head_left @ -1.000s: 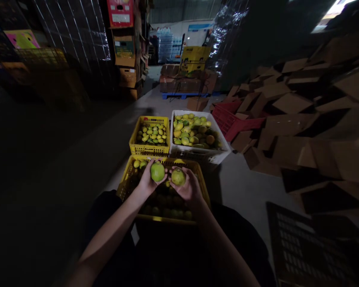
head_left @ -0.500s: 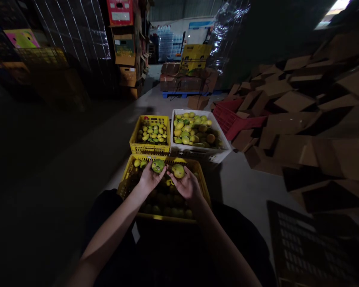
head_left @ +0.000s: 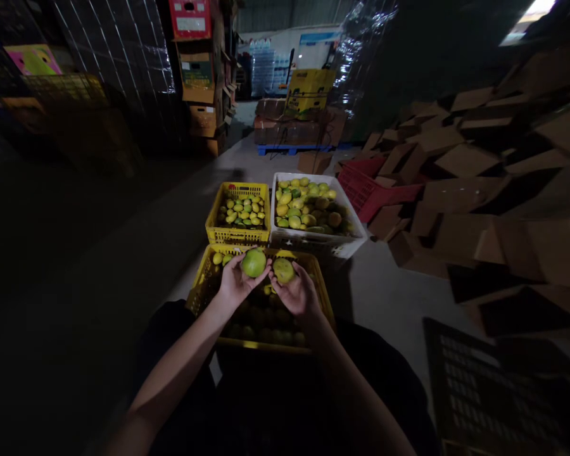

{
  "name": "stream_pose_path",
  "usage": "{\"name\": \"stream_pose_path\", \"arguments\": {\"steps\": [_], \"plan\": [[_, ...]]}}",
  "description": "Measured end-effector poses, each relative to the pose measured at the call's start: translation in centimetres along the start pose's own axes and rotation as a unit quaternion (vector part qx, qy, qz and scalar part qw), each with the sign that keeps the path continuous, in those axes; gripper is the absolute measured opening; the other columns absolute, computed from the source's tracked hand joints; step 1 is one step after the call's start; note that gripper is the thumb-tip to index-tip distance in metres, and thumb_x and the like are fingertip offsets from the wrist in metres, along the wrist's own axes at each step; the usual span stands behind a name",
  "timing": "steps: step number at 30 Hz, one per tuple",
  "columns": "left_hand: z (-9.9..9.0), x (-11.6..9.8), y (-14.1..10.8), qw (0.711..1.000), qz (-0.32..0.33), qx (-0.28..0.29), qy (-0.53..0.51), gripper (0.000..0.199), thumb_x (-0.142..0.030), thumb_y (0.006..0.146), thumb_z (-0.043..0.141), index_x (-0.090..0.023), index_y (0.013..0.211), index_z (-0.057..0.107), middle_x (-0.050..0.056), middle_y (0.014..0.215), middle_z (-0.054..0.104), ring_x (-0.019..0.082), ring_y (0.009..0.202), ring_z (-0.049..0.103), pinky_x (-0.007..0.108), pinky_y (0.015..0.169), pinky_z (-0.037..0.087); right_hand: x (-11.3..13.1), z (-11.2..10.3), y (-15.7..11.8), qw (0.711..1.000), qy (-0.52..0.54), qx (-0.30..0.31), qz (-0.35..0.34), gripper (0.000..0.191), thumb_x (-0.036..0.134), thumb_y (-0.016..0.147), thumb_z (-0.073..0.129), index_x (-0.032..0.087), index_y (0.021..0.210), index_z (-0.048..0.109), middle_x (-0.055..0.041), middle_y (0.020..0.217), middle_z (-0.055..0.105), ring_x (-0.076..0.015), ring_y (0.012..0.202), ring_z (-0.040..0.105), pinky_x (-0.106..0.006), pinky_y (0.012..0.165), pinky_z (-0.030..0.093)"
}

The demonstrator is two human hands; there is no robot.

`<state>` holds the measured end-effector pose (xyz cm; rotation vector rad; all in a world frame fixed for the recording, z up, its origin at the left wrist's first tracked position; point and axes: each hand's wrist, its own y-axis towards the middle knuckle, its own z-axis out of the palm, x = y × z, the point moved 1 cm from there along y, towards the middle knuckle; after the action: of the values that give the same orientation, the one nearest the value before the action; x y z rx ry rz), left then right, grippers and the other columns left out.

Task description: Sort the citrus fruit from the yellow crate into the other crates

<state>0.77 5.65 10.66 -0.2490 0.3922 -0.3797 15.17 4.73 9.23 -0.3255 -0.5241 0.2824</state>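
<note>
My left hand point(head_left: 235, 282) is closed round a smooth green lemon point(head_left: 254, 262), which faces up in the light. Beside it, my right hand point(head_left: 298, 291) holds a yellower, blemished lemon point(head_left: 284, 270) in its fingers. The two fruits are close together, and my fingertips nearly meet between them. Both hands are above a large yellow crate point(head_left: 198, 285) with more fruit inside, mostly in shadow. Just beyond stand a smaller yellow crate point(head_left: 237, 238) and a white crate point(head_left: 313, 242), each holding many yellow and green lemons.
Flattened and open cardboard boxes point(head_left: 465, 196) are heaped on the right, with a red crate point(head_left: 361, 187) against them. A dark slotted crate point(head_left: 475, 380) lies at the lower right. Further back, a blue pallet point(head_left: 292, 150) carries cartons, near a stack of boxes point(head_left: 202, 95).
The lemon in my left hand has been turned, so a smooth green side shows instead of its scarred patch. The lemon in my right hand has turned slightly. Both hands stay nearly in place.
</note>
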Motion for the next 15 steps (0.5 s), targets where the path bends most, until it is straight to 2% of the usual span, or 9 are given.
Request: {"name": "stream_pose_path", "arguments": {"steps": [3, 7, 11, 15], "plan": [[0.11, 0.00, -0.32, 1.000, -0.019, 0.012, 0.006, 0.018, -0.024, 0.084, 0.049, -0.014, 0.090, 0.063, 0.006, 0.082, 0.069, 0.017, 0.073, 0.068, 0.026, 0.062, 0.057, 0.02, -0.18, -0.10, 0.999, -0.021, 0.035, -0.003, 0.017, 0.034, 0.079, 0.058, 0.019, 0.075, 0.063, -0.0010, 0.070, 0.071, -0.0134, 0.061, 0.063, -0.023, 0.056, 0.050], [0.38, 0.05, -0.78, 0.997, -0.052, 0.023, 0.053, 0.015, -0.026, 0.080, 0.054, -0.013, 0.074, 0.059, 0.002, 0.066, 0.062, 0.013, 0.053, 0.060, 0.019, 0.042, 0.047, 0.15, -0.32, -0.23, 0.996, -0.060, 0.073, -0.002, 0.025, 0.042, 0.072, 0.063, 0.020, 0.064, 0.057, 0.0029, 0.060, 0.062, -0.0095, 0.050, 0.055, -0.020, 0.048, 0.043], [0.59, 0.15, -1.05, 0.993, -0.050, 0.030, 0.099, 0.015, -0.027, 0.076, 0.057, -0.014, 0.072, 0.058, 0.002, 0.064, 0.060, 0.013, 0.051, 0.059, 0.020, 0.039, 0.045, 0.22, -0.30, -0.33, 0.992, -0.097, 0.077, -0.004, 0.026, 0.044, 0.072, 0.060, 0.020, 0.064, 0.054, 0.0022, 0.061, 0.056, -0.0095, 0.050, 0.051, -0.020, 0.047, 0.040], [0.50, 0.18, -0.91, 0.995, -0.066, 0.020, 0.068, 0.016, -0.028, 0.080, 0.054, -0.013, 0.077, 0.060, 0.003, 0.068, 0.063, 0.013, 0.055, 0.061, 0.019, 0.044, 0.049, 0.25, -0.38, -0.31, 0.985, -0.158, 0.058, -0.033, 0.025, 0.046, 0.076, 0.051, 0.022, 0.070, 0.051, 0.0003, 0.067, 0.055, -0.0114, 0.055, 0.051, -0.023, 0.051, 0.043]]}}
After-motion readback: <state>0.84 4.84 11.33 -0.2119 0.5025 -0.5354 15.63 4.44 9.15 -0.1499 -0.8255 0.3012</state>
